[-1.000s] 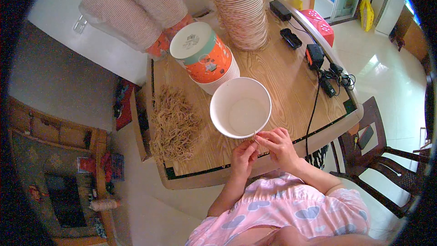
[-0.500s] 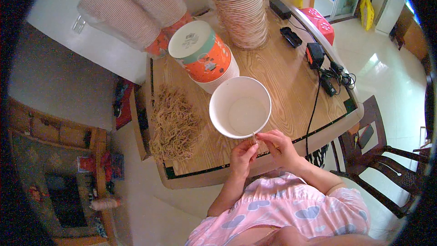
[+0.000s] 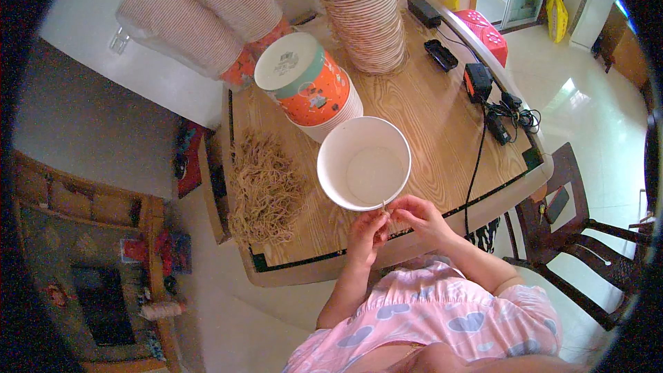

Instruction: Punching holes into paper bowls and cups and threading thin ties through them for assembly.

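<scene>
So both hands were right at the near edge of the table (image 3: 442, 159), by an open white tub (image 3: 362, 148) that stood mouth up close to that edge, roughly midway along. The left hand (image 3: 367, 231) had its thumb and finger pinched together on a thin strand (image 3: 384, 205), tip poking up in front of the tub's rim. The right hand (image 3: 420, 217) had its fingertips nearly together right beside it, but honestly I couldn't tell if they had hold of it too. A messy pile of brown strands (image 3: 266, 190) sat along the left edge, down toward the near left corner. Behind the tub was an upside-down stack of orange and green tubs (image 3: 311, 90), plus a taller stack (image 3: 366, 27) toward the far edge. Black charger-type boxes (image 3: 476, 83) lined the right edge.
</scene>
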A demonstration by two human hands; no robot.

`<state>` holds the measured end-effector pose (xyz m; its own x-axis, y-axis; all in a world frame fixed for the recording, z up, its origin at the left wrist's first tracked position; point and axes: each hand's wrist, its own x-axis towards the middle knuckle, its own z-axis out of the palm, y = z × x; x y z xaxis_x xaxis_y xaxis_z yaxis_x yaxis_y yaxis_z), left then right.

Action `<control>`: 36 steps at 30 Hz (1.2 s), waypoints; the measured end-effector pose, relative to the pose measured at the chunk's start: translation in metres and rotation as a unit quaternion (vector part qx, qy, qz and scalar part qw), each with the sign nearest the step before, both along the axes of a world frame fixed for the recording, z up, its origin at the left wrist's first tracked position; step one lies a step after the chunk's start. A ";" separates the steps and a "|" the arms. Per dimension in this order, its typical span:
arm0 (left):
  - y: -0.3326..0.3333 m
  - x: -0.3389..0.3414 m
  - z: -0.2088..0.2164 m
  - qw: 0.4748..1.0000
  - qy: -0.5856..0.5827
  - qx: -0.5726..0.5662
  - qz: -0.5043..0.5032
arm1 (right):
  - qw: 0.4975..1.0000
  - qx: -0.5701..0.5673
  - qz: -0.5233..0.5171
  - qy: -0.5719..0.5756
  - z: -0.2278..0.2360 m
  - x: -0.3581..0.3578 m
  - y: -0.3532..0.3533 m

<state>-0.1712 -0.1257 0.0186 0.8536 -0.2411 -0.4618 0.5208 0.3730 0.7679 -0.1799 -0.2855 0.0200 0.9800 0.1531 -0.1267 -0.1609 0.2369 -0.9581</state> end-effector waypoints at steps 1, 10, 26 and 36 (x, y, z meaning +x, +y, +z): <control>0.001 0.000 -0.001 1.000 0.000 0.000 0.000 | 1.000 -0.004 0.003 0.000 -0.001 0.000 0.001; 0.005 0.001 -0.015 0.999 -0.002 -0.009 -0.036 | 0.999 -0.028 0.013 -0.017 -0.007 0.001 -0.002; 0.000 -0.013 -0.017 0.945 -0.116 0.300 -0.061 | 0.999 -0.011 0.003 -0.053 -0.016 0.001 0.005; 0.000 -0.023 -0.030 0.921 -0.207 0.245 -0.220 | 1.000 0.010 0.006 0.002 -0.009 -0.001 0.007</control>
<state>-0.1944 -0.1255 -0.0115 0.8511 -0.4542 -0.2634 0.1628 -0.2487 0.9548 -0.1807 -0.2780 0.0109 0.9776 0.1677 -0.1272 -0.1675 0.2537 -0.9527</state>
